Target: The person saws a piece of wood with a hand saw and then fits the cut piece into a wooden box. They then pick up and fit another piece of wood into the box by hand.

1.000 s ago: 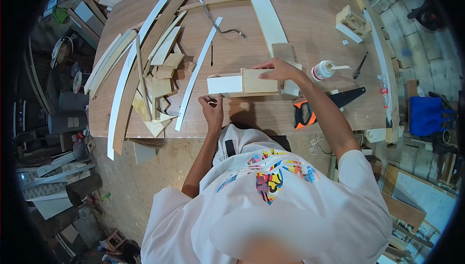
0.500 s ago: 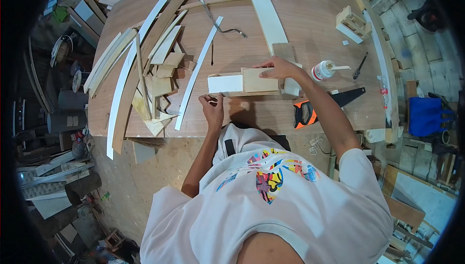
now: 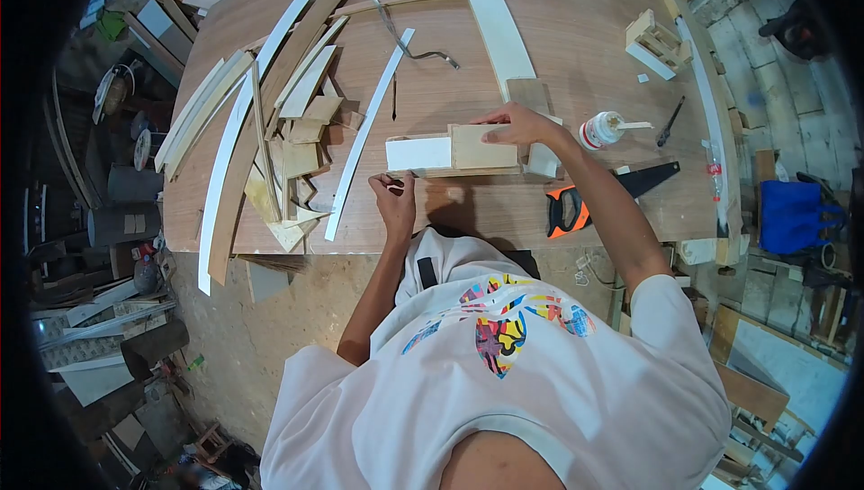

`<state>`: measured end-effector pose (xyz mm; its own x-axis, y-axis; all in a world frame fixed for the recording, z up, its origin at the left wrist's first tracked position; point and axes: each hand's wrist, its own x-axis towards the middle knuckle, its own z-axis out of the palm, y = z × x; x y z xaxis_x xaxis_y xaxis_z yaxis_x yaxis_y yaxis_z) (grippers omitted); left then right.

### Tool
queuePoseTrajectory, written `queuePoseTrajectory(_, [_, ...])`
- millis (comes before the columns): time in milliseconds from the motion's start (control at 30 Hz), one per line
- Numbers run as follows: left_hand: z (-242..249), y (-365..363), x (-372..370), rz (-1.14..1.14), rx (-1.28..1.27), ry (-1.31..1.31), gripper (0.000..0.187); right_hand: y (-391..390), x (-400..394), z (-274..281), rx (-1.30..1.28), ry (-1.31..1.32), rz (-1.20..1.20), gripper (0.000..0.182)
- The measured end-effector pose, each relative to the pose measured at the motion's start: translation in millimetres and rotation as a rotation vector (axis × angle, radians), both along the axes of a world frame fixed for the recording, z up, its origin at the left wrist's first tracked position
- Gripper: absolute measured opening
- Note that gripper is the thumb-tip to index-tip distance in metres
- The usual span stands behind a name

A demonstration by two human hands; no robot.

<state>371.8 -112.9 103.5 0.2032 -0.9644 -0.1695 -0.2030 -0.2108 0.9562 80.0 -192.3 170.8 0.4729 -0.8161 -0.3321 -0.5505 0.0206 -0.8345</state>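
A long, narrow wooden assembly (image 3: 486, 171) lies on the table in front of me, with a white panel (image 3: 418, 154) at its left part. On its right part sits a plain wooden block (image 3: 481, 148). My right hand (image 3: 520, 125) reaches over this block from the right, thumb and fingers closed on its upper right part. At the assembly's front left corner is my left hand (image 3: 394, 197), its fingers curled and pinched against the edge. Whatever lies between those fingertips is too small to make out.
A handsaw (image 3: 569, 211) with an orange and black handle lies right of the assembly. Behind it stands an open white tub (image 3: 598, 131) with a stick across it. Wood strips and offcuts (image 3: 301, 160) are piled at left. A bent metal bar (image 3: 396, 35) lies farther back.
The wooden block under my right hand has shifted very slightly to the right. My left hand keeps its place at the corner.
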Motion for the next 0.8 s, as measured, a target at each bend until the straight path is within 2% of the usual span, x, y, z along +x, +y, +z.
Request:
queuePoseTrajectory(333, [-5,-2,-1,0.011,-0.053,0.0,0.038,-4,0,-11,-0.003,-0.037,-0.042,0.047])
queuePoseTrajectory(433, [-7,-3,-2,0.01,-0.091,-0.01,0.037,-3,5,-12,-0.035,-0.003,-0.083,0.043])
queuePoseTrajectory(533, [-7,-4,-1,0.012,-0.083,-0.004,0.037,-2,13,-6,-0.092,0.029,-0.132,0.046])
queuePoseTrajectory(600, [-10,-5,-1,0.011,-0.077,0.002,0.037,-1,16,1,-0.117,0.159,-0.155,0.048])
queuePoseTrajectory(800, [-15,-5,0,0.015,-0.118,-0.023,0.036,4,26,8,-0.185,0.228,-0.233,0.049])
